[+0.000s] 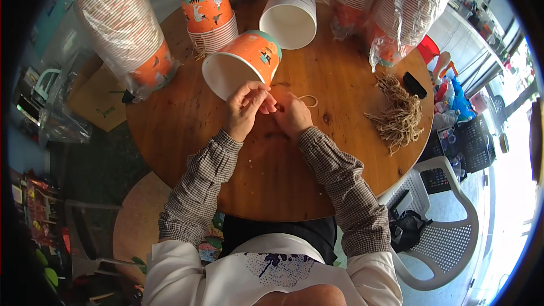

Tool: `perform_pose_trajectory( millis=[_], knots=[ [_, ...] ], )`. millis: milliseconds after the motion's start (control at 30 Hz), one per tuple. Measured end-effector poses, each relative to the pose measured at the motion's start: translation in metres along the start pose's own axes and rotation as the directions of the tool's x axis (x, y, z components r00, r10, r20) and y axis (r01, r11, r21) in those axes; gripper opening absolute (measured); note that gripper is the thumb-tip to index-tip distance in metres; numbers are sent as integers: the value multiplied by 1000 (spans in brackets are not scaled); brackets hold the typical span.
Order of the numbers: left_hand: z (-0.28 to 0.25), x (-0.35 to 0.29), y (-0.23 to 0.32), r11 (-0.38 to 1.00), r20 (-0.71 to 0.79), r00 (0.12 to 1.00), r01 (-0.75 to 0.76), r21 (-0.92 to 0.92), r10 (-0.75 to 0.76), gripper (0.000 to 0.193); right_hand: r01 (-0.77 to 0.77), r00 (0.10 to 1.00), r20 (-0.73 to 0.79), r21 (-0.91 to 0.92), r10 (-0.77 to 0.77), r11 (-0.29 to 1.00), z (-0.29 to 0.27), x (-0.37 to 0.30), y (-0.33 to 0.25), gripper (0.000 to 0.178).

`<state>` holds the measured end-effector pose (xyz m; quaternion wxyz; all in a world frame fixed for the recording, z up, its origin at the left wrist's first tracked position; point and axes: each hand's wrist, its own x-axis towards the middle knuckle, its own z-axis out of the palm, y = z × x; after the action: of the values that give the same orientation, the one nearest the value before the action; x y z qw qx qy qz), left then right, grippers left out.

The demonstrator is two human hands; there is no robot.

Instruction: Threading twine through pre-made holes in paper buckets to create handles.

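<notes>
An orange paper bucket (256, 51) with a green base band and printed figures lies on its side, its white mouth facing me. My left hand (247, 107) is at its rim, thumb and fingers pinched; what they hold, if anything, is too small to make out. Close beside it, my right hand (292, 114) is closed around a thin beige string (310, 101), which loops out on the right. The fingertips of both hands nearly meet. At the table's right lies a tangled bundle of similar beige strings (398, 114), beside a black brush-like piece (415, 85).
Behind stand a stack of orange buckets (207, 8) and a white stack (289, 16) on its side. Plastic-wrapped bucket stacks (122, 28) rise at left and right (405, 8). A cardboard box (97, 96) is left of the round wooden table (187, 130); a white chair (447, 238), right.
</notes>
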<state>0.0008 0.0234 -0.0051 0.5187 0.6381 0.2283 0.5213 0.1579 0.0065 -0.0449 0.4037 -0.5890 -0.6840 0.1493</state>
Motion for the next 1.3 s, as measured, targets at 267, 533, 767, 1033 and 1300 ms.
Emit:
perform_pose_trajectory(
  millis=[267,533,767,1033,1300],
  knots=[
    [-8,-1,3,996,-61,996,-65,65,69,16,-256,959,245,538,142,803,-52,-9,-45,10],
    [1,-3,12,999,-107,994,-9,-50,4,19,262,965,-167,501,-204,825,-74,-10,-51,8],
    [8,-5,30,945,-93,996,-16,-327,-15,16,467,870,-209,54,-447,883,-79,-15,-59,16],
    [11,-12,27,991,-97,994,-62,-116,51,7,629,769,-107,-50,-631,776,-72,-21,-76,22],
    [5,-10,29,993,185,977,114,-22,-108,7,385,903,-232,62,-362,921,-78,-12,-50,16]
  ],
)
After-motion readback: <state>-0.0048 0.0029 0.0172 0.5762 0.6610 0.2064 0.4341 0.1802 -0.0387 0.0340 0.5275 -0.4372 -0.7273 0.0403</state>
